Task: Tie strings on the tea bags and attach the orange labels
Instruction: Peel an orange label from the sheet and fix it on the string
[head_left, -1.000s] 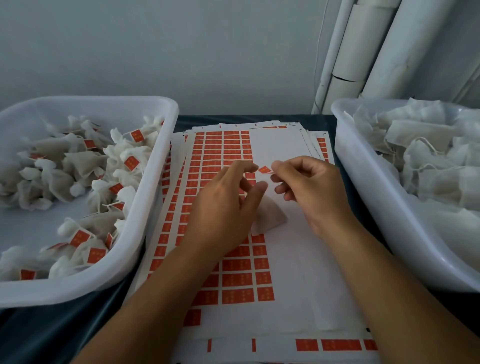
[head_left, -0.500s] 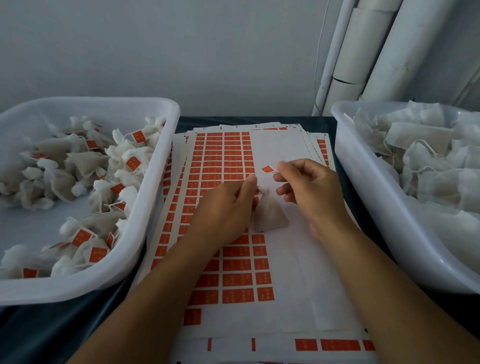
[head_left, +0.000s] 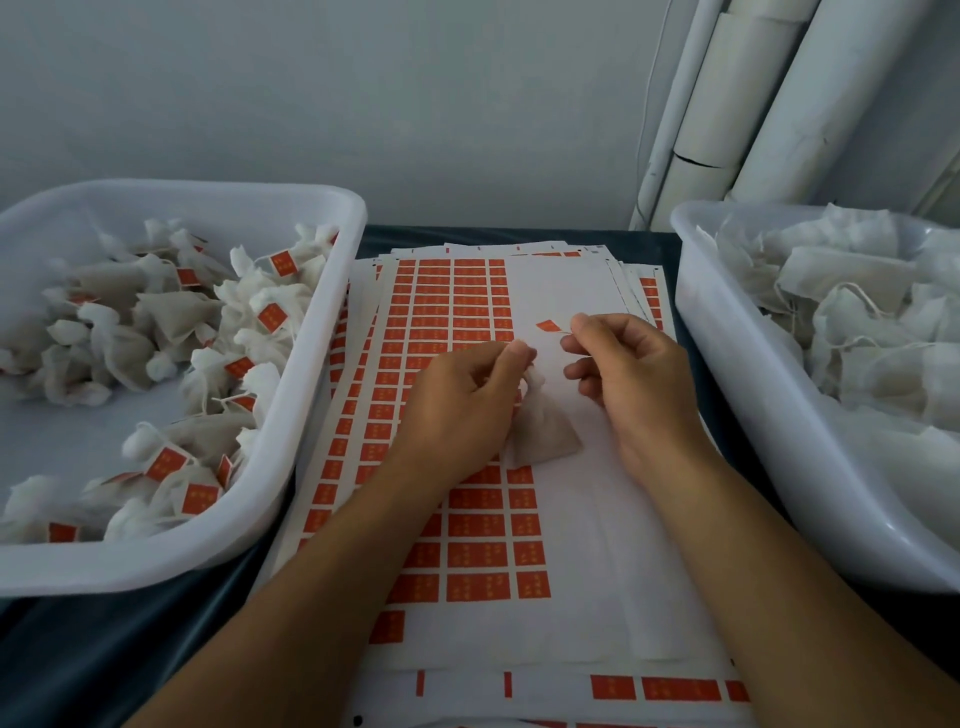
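A small beige tea bag (head_left: 546, 439) hangs just above the label sheet (head_left: 566, 545), its gathered white top pinched by my left hand (head_left: 457, 410). My right hand (head_left: 631, 374) pinches the bag's thin string, and a single orange label (head_left: 547, 326) sticks out at the string's end, just left of the fingertips. The sheet carries several rows of orange labels, with peeled white gaps on its right part.
A white tub (head_left: 311, 395) on the left holds several tied tea bags with orange labels. A white tub (head_left: 727, 374) on the right holds several flat untied bags. More label sheets (head_left: 670, 688) lie stacked underneath. White pipes (head_left: 727, 119) stand at the back right.
My left hand has closed from spread fingers over the tea bag to a pinch on its top. The bag has lifted and stands more upright. My right hand keeps holding the label end.
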